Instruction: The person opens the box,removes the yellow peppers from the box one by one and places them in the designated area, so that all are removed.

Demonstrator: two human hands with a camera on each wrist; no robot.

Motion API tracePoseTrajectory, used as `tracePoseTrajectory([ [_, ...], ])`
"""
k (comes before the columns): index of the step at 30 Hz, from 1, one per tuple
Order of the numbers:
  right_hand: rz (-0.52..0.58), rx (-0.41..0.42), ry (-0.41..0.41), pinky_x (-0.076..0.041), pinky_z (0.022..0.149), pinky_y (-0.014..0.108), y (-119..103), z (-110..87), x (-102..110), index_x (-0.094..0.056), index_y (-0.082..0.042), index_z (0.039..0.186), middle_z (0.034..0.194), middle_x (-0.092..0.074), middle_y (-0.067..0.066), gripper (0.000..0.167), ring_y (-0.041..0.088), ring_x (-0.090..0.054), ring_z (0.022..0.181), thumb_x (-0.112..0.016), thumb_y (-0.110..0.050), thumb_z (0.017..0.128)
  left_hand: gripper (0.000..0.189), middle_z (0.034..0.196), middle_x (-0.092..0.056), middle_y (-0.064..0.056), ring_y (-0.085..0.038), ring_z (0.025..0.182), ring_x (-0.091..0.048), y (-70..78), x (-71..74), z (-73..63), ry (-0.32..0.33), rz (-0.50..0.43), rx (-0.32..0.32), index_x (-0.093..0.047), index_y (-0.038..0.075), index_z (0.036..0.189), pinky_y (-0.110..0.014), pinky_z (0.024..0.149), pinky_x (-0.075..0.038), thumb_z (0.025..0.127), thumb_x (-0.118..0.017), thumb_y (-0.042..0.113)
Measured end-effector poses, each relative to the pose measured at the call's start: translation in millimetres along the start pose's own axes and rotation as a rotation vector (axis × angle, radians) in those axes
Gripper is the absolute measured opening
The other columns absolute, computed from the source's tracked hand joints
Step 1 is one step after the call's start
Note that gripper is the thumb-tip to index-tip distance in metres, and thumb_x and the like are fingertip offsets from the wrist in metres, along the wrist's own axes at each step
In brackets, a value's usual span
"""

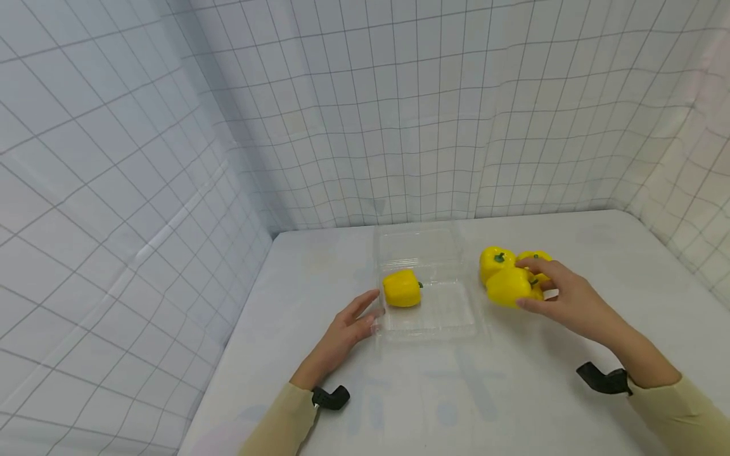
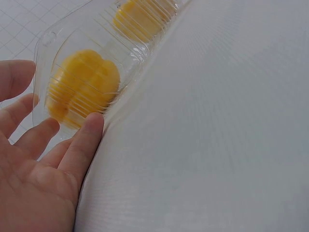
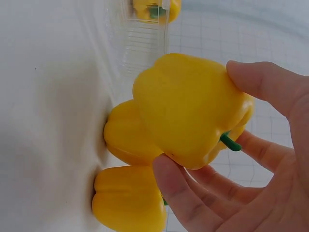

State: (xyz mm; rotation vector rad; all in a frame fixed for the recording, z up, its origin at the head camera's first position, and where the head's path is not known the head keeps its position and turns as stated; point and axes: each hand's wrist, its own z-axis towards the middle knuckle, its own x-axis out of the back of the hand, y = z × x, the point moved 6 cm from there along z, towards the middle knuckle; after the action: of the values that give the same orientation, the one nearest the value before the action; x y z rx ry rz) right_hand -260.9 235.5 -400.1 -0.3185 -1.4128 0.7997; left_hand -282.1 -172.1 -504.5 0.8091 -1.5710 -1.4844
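Note:
My right hand [image 1: 576, 304] holds a yellow bell pepper [image 3: 188, 106] between thumb and fingers, its green stem facing the palm. The right wrist view shows it raised off the table. Close by are two more yellow peppers, one [image 1: 495, 261] to the left and another [image 1: 536, 255] partly hidden behind the fingers. A clear plastic container [image 1: 447, 310] lies with its lid opened backward. One yellow pepper [image 1: 402, 289] lies on its side in the container's left part. My left hand [image 1: 342, 326], fingers extended, touches the container's left wall with its fingertips.
Everything stands on a white table [image 1: 308, 272]. Grid-patterned white curtains [image 1: 353, 126] enclose it at the back and sides. The container's clear lid [image 1: 419, 246] lies flat toward the back.

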Motion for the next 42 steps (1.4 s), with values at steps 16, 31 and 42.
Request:
tracePoseTrajectory([
  [16, -0.147, 0.008, -0.029, -0.050, 0.069, 0.041, -0.3, 2.5, -17.9, -0.055, -0.025, 0.143, 0.128, -0.051, 0.018, 0.068, 0.032, -0.057, 0.093, -0.077, -0.052, 0.085, 0.055, 0.163, -0.028, 0.008, -0.021, 0.142, -0.041, -1.0, 0.5, 2.3, -0.019, -0.036, -0.018, -0.035, 0.029, 0.157, -0.036, 0.106, -0.045, 0.106, -0.053, 0.019],
  [31, -0.269, 0.027, -0.047, -0.051, 0.067, 0.044, -6.2, 10.7, -28.7, -0.051, -0.022, 0.142, 0.122, -0.053, 0.019, 0.070, 0.026, -0.055, 0.080, -0.077, -0.052, 0.085, 0.055, 0.163, -0.028, 0.007, -0.022, 0.142, -0.040, -3.5, 1.2, 2.2, -0.014, -0.040, -0.017, -0.035, 0.029, 0.157, -0.035, 0.105, -0.045, 0.106, -0.054, 0.022],
  [42, -0.308, 0.034, -0.050, -0.042, 0.057, 0.033, -13.6, 13.8, -28.9, -0.055, -0.020, 0.137, 0.115, -0.053, 0.017, 0.064, 0.021, -0.048, 0.069, -0.078, -0.050, 0.086, 0.054, 0.160, -0.030, 0.013, -0.016, 0.141, -0.042, -3.4, 1.6, 1.6, -0.010, -0.036, 0.023, -0.036, 0.034, 0.156, -0.038, 0.108, -0.043, 0.106, -0.054, 0.025],
])
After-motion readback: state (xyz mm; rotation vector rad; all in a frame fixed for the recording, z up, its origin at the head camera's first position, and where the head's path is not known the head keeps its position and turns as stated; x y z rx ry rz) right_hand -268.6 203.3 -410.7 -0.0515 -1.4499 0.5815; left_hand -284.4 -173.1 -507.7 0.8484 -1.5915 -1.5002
